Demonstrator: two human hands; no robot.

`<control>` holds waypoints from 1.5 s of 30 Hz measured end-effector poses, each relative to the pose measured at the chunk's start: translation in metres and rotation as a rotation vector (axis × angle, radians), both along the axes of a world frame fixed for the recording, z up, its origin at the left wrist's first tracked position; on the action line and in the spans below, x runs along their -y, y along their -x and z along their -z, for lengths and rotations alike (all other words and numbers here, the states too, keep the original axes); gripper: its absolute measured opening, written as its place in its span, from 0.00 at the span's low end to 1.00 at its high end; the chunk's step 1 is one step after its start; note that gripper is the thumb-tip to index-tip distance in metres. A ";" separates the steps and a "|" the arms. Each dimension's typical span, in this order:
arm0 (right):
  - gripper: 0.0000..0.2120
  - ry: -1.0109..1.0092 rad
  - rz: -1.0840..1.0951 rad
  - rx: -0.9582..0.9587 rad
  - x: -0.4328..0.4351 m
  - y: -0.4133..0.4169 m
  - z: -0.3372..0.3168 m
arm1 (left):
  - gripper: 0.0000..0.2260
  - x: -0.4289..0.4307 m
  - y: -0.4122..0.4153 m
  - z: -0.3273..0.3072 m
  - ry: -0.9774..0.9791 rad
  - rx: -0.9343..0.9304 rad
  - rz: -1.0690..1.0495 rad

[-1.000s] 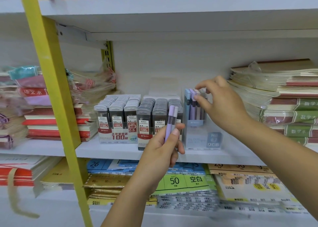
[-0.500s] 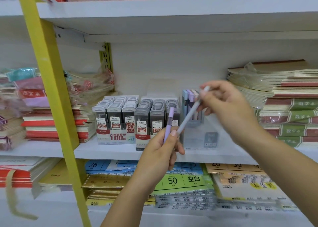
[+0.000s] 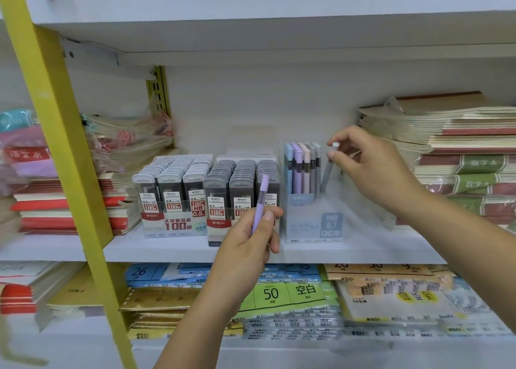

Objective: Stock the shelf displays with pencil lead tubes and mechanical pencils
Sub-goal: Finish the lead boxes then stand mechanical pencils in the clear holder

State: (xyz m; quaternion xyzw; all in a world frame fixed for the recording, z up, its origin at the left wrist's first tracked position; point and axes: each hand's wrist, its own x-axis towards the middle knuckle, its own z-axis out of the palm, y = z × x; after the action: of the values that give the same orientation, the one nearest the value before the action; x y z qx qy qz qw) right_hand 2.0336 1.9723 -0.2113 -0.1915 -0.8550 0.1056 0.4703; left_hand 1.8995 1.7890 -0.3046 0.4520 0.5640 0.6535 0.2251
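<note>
Now right hand [image 3: 371, 170] pinches the white cap end of a slim grey plastic mechanical pencil [image 3: 327, 173], tip down at the right edge of the clear plastic pencil display box [image 3: 312, 223] on the white shelf [image 3: 167, 250]; likely slotting it in. Left hand [image 3: 248, 245] grips a lilac plastic mechanical pencil [image 3: 261, 198] upright, probably queued next. Count: two loose pencils, one box, two lead-tube displays, light-capped tray [image 3: 173, 189] and dark-capped tray [image 3: 240, 189], three rows each. Boxed pencils too packed to count.
</note>
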 end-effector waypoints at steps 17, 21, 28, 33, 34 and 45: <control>0.07 0.165 -0.046 -0.015 -0.006 0.010 -0.007 | 0.12 0.002 0.001 0.000 0.002 0.020 0.004; 0.05 0.067 0.079 0.090 -0.015 0.014 -0.003 | 0.12 0.002 0.002 -0.001 0.002 0.025 0.007; 0.11 -0.027 0.135 -0.017 0.017 0.007 0.003 | 0.12 0.004 0.000 -0.003 0.007 0.029 0.019; 0.11 0.342 -0.287 0.039 0.074 0.007 0.011 | 0.12 0.003 -0.007 -0.005 0.006 0.009 0.074; 0.12 0.439 -0.364 0.066 0.081 0.008 0.013 | 0.12 0.003 -0.008 -0.005 0.013 -0.004 0.087; 0.09 0.253 -0.341 -0.461 0.055 -0.011 -0.020 | 0.20 0.000 -0.004 -0.006 -0.191 -0.838 -0.742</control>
State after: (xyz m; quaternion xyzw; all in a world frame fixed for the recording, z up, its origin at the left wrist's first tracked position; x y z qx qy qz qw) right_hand 2.0449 1.9177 -0.1915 -0.0735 -0.7256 0.3292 0.5997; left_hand 1.9033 1.7893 -0.2989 0.4627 0.6643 0.5017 -0.3047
